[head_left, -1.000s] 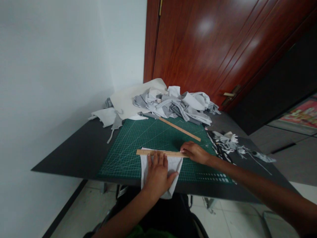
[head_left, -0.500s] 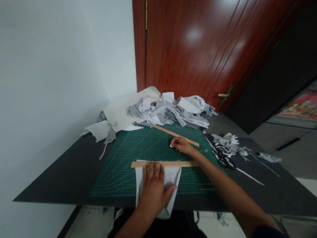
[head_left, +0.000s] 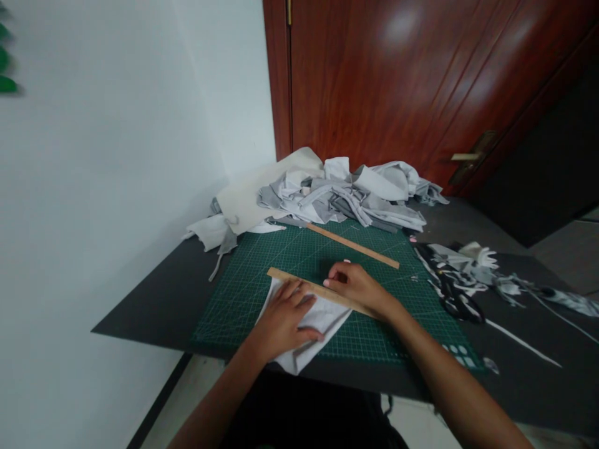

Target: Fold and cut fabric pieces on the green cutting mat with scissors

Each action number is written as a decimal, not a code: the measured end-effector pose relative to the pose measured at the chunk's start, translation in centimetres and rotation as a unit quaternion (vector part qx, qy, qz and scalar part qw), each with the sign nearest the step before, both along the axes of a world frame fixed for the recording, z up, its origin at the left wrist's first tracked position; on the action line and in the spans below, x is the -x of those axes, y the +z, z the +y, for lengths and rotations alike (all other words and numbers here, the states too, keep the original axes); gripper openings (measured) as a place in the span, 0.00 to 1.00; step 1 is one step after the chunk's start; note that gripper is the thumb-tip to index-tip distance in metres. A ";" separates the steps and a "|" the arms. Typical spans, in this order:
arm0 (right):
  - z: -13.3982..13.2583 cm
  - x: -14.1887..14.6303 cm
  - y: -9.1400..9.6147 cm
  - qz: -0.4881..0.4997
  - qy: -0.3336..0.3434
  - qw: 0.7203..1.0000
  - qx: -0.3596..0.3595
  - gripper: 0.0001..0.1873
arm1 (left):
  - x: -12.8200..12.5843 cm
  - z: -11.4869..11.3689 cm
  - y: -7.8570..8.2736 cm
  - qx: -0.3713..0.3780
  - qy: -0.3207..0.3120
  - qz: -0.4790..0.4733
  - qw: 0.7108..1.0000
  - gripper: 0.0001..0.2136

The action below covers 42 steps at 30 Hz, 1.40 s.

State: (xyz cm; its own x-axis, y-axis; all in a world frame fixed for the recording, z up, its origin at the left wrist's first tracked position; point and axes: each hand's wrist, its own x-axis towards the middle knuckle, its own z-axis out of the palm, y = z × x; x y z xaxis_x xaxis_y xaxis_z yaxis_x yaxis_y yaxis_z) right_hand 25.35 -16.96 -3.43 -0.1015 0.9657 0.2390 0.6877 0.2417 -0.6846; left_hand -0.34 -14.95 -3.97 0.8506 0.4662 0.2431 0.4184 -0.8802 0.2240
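My left hand [head_left: 285,321] lies flat with fingers spread, pressing on a wooden ruler [head_left: 276,273] and the pale grey cloth [head_left: 327,315] beneath it. The ruler slants down to the right across the cloth's far edge. The cloth lies on a green cutting mat [head_left: 234,312], its lower corner reaching the table's front edge. Just beyond the ruler, my right hand [head_left: 353,287] is closed, with thumb and fingers pinched together; whatever is between them is too small to make out. The right wrist hides the ruler's right end.
A second wooden ruler [head_left: 355,245] lies farther back on the mat. Behind it is a heap of grey and white fabric [head_left: 346,193] against the door. Black-handled scissors [head_left: 461,302] and fabric scraps [head_left: 472,262] lie at the right on the dark table [head_left: 154,305].
The cloth and near ruler have turned clockwise, from nearly level to slanting down rightward. My right hand has come closer to the ruler. The camera view has shifted as well.
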 end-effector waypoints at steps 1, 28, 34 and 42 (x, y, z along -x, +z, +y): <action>-0.4 0.7 0.1 -0.022 0.030 0.999 0.001 0.09 | 0.0 -0.1 0.0 -0.002 -0.013 0.004 1.000 0.31; -1.9 4.6 0.4 -0.068 0.127 0.987 -0.065 0.10 | 1.1 0.1 1.1 0.085 0.032 -0.048 0.995 0.12; -3.1 5.7 1.0 -0.061 0.177 0.981 0.052 0.11 | 0.9 -0.5 0.5 0.028 0.136 -0.023 0.990 0.06; -1.4 1.8 0.8 -0.001 0.144 0.984 0.108 0.15 | 1.5 -1.8 1.4 0.039 0.124 0.035 0.991 0.27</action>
State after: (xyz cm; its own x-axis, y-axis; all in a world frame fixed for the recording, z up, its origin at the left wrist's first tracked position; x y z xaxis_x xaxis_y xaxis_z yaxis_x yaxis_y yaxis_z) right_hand 23.56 -18.34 -2.61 -0.3791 0.9248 0.0316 0.6130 0.2765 -0.7401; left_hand -1.84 -16.79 -2.58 0.7210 0.6781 0.1427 0.6365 -0.7295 0.2504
